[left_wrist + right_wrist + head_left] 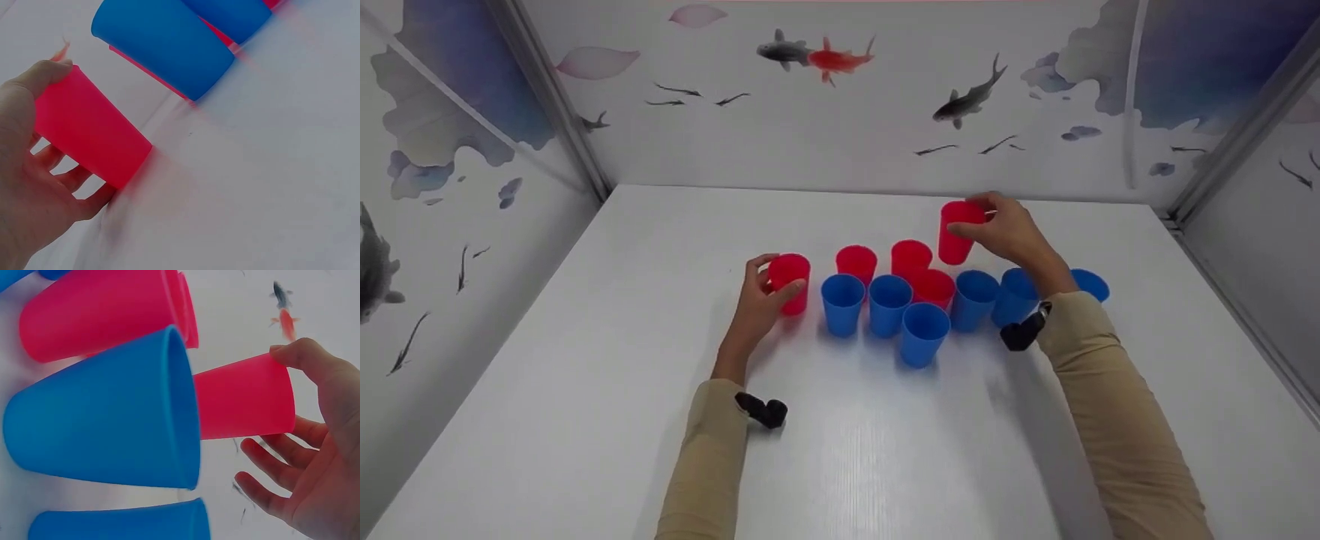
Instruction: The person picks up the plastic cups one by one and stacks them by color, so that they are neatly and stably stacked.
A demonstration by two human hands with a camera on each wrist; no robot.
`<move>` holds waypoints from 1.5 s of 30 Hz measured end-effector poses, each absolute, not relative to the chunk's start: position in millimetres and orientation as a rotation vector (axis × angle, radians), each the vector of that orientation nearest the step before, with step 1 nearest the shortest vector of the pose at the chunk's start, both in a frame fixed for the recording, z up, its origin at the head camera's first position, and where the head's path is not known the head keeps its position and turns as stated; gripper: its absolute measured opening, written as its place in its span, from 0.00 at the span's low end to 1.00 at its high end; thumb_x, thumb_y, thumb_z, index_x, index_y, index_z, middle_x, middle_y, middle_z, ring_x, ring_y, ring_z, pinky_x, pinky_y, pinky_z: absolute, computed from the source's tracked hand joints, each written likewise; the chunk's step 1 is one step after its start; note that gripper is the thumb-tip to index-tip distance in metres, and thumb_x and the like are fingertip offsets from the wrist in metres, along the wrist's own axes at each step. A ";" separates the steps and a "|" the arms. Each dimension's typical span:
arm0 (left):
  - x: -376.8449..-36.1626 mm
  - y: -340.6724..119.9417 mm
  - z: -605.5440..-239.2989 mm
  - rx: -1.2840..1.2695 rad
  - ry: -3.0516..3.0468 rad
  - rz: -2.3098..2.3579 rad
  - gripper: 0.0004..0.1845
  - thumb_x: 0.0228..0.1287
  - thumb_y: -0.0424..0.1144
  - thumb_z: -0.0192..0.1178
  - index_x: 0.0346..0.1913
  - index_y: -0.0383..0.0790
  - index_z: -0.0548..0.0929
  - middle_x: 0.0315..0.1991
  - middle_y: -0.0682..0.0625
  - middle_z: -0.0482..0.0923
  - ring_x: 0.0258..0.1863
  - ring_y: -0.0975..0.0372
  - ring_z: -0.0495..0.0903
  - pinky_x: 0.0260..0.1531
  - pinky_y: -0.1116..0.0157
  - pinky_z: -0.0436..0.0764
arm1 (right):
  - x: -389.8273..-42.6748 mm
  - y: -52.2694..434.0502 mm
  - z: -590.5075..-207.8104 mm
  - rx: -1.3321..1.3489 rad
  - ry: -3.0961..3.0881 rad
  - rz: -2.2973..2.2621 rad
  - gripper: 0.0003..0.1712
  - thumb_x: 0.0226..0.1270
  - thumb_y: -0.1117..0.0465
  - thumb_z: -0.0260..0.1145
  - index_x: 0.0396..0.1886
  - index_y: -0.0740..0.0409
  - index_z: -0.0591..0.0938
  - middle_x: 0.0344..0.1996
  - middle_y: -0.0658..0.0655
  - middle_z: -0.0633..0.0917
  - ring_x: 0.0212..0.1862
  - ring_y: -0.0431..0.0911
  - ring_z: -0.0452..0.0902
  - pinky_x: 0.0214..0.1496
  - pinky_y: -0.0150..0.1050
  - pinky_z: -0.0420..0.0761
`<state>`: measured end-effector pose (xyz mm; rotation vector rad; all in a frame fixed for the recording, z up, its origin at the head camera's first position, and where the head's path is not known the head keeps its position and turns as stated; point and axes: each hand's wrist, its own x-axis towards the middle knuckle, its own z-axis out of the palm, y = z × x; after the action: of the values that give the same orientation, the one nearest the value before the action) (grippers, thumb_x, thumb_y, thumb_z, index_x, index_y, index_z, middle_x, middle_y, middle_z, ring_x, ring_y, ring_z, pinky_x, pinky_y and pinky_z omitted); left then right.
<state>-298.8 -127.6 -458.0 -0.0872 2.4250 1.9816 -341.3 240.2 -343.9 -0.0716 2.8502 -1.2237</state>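
My left hand (755,304) grips a red plastic cup (791,289) at the left end of the group, thumb across its near side. The left wrist view shows this red cup (90,126) upright with its base by the white table, fingers behind it. At the back right, my right hand (1011,229) pinches another red cup (956,244) near its rim, between the thumb and fingers. In the right wrist view, a blue cup (101,416) partly covers that red cup (247,396), hiding its lower end.
Between the hands stand several blue cups (841,307) in a row, with one blue cup (922,337) in front. Behind them are more red cups (856,261). Another blue cup (1091,285) is partly hidden by the right wrist. A printed wall (840,150) closes the table's back.
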 end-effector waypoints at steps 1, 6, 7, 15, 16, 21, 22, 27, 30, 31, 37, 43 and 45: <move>-299.0 -127.5 -458.3 -0.090 2.425 1.982 0.47 0.58 0.49 0.73 0.74 0.55 0.55 0.72 0.48 0.66 0.72 0.54 0.63 0.64 0.53 0.78 | -340.6 239.0 -341.7 -0.086 2.858 -1.232 0.45 0.63 0.47 0.72 0.74 0.57 0.63 0.68 0.64 0.71 0.67 0.59 0.69 0.64 0.55 0.80; -299.2 -126.7 -459.6 -0.088 2.419 1.988 0.46 0.59 0.48 0.72 0.74 0.54 0.54 0.72 0.48 0.66 0.72 0.54 0.64 0.65 0.54 0.78 | -337.0 230.7 -331.6 -0.143 2.894 -1.278 0.45 0.63 0.46 0.72 0.74 0.55 0.64 0.68 0.63 0.71 0.66 0.58 0.70 0.63 0.54 0.80; -299.2 -126.7 -459.9 -0.085 2.416 1.990 0.46 0.59 0.48 0.72 0.74 0.54 0.54 0.72 0.48 0.66 0.72 0.54 0.64 0.65 0.53 0.78 | -336.2 228.5 -329.5 -0.147 2.899 -1.285 0.45 0.63 0.46 0.72 0.74 0.55 0.64 0.68 0.63 0.71 0.65 0.58 0.70 0.62 0.53 0.81; -298.5 -126.7 -458.0 -0.072 2.414 1.995 0.47 0.58 0.50 0.72 0.75 0.53 0.54 0.72 0.48 0.66 0.72 0.54 0.64 0.65 0.53 0.78 | -329.3 205.6 -311.8 -0.221 2.926 -1.366 0.44 0.61 0.48 0.74 0.74 0.50 0.66 0.68 0.58 0.72 0.64 0.53 0.71 0.61 0.49 0.82; -298.5 -126.7 -457.9 -0.075 2.416 1.991 0.47 0.58 0.50 0.72 0.75 0.54 0.54 0.72 0.48 0.66 0.72 0.54 0.63 0.65 0.53 0.78 | -328.6 202.4 -309.7 -0.241 2.925 -1.378 0.43 0.61 0.48 0.74 0.73 0.49 0.66 0.68 0.57 0.73 0.63 0.53 0.72 0.60 0.49 0.83; -299.3 -126.9 -457.7 -0.077 2.423 1.975 0.47 0.57 0.53 0.73 0.74 0.55 0.55 0.72 0.48 0.66 0.73 0.54 0.63 0.65 0.54 0.77 | -325.5 185.4 -299.5 -0.318 2.903 -1.434 0.43 0.61 0.49 0.74 0.73 0.48 0.66 0.67 0.56 0.73 0.63 0.51 0.72 0.60 0.47 0.83; -299.5 -127.0 -457.9 -0.078 2.424 1.975 0.47 0.58 0.52 0.72 0.74 0.55 0.55 0.72 0.48 0.66 0.73 0.54 0.63 0.66 0.54 0.77 | -325.0 181.5 -297.7 -0.326 2.897 -1.443 0.43 0.61 0.49 0.74 0.73 0.48 0.66 0.67 0.55 0.73 0.63 0.50 0.72 0.60 0.47 0.83; -299.8 -127.3 -458.4 -0.092 2.425 1.974 0.47 0.58 0.51 0.73 0.74 0.55 0.55 0.73 0.48 0.65 0.73 0.54 0.62 0.66 0.53 0.77 | -322.7 161.4 -291.0 -0.358 2.855 -1.497 0.45 0.59 0.49 0.75 0.73 0.49 0.65 0.67 0.54 0.73 0.63 0.48 0.72 0.59 0.44 0.84; -298.6 -126.5 -457.6 -0.099 2.428 1.968 0.47 0.57 0.52 0.73 0.74 0.56 0.55 0.73 0.48 0.65 0.73 0.54 0.62 0.66 0.53 0.77 | -320.6 149.8 -288.7 -0.383 2.819 -1.527 0.45 0.59 0.50 0.76 0.73 0.50 0.65 0.66 0.54 0.74 0.62 0.48 0.73 0.58 0.43 0.84; -298.0 -126.1 -457.4 -0.099 2.431 1.967 0.47 0.57 0.52 0.73 0.74 0.56 0.55 0.73 0.48 0.65 0.73 0.54 0.63 0.66 0.54 0.77 | -320.0 146.1 -288.4 -0.390 2.805 -1.534 0.45 0.59 0.50 0.76 0.72 0.50 0.65 0.66 0.53 0.74 0.62 0.47 0.73 0.58 0.43 0.84; -296.6 -125.0 -457.2 -0.107 2.442 1.962 0.48 0.57 0.53 0.73 0.75 0.55 0.55 0.72 0.48 0.66 0.72 0.54 0.63 0.65 0.54 0.78 | -316.4 123.2 -289.0 -0.457 2.744 -1.533 0.44 0.57 0.51 0.77 0.71 0.49 0.67 0.65 0.53 0.74 0.62 0.47 0.73 0.56 0.43 0.85; -299.1 -125.6 -455.5 -0.188 2.418 1.936 0.47 0.57 0.51 0.73 0.74 0.58 0.55 0.72 0.48 0.65 0.73 0.54 0.62 0.65 0.54 0.77 | -311.4 100.9 -294.6 -0.539 2.713 -1.503 0.42 0.59 0.50 0.76 0.71 0.48 0.68 0.65 0.53 0.75 0.62 0.47 0.73 0.56 0.42 0.85; -300.1 -125.9 -455.4 -0.203 2.420 1.926 0.47 0.57 0.51 0.73 0.74 0.59 0.55 0.73 0.48 0.64 0.73 0.54 0.62 0.65 0.54 0.77 | -310.2 93.8 -298.3 -0.549 2.710 -1.486 0.42 0.59 0.50 0.76 0.71 0.48 0.68 0.65 0.53 0.75 0.62 0.47 0.73 0.55 0.41 0.85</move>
<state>-300.1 -125.9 -455.4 -0.2025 2.4199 1.9259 -310.2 93.8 -298.3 -0.5488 2.7099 -1.4863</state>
